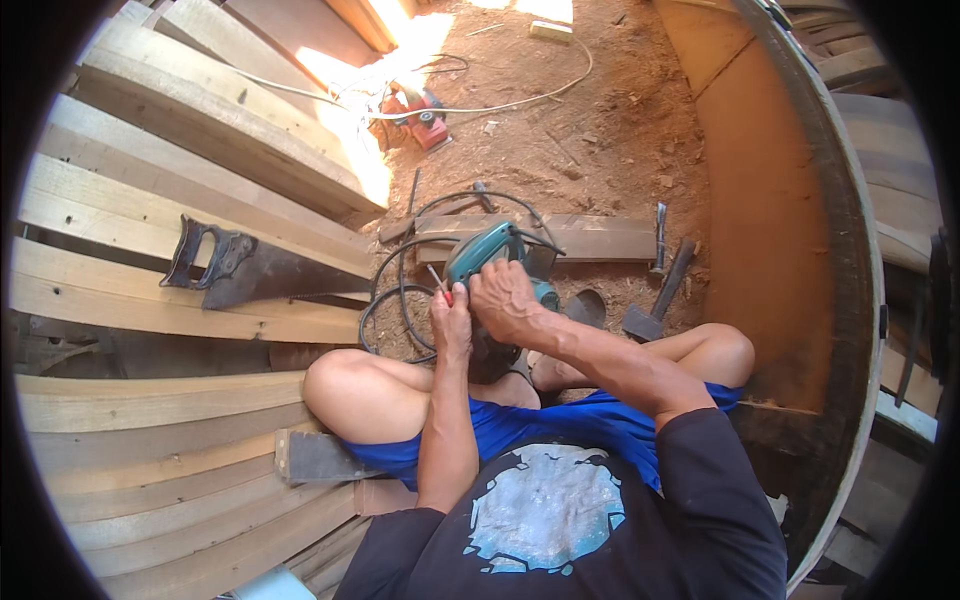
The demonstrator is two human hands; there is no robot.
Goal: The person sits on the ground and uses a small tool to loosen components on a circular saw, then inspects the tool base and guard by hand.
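Note:
A teal corded power tool [482, 248] rests between my crossed legs, partly hidden under my hands; I cannot tell its exact kind. My right hand [506, 298] is closed on its near side, the fingers curled over the housing and their tips out of sight. Just left of the tool, my left hand [450, 318] is closed around a small screwdriver [439, 279] with a thin shaft and a red handle. The shaft points up and away from me. A black cord [403, 265] loops on the ground beside the tool.
Left lie stacked timber planks [200, 225] with a handsaw [255, 265] on top. Beyond my feet are a wooden board [610, 238], a chisel [659, 238] and a hammer [660, 305]. Farther off, a red power tool [425, 122] sits on sawdust. A curved wooden wall [765, 220] bounds the right.

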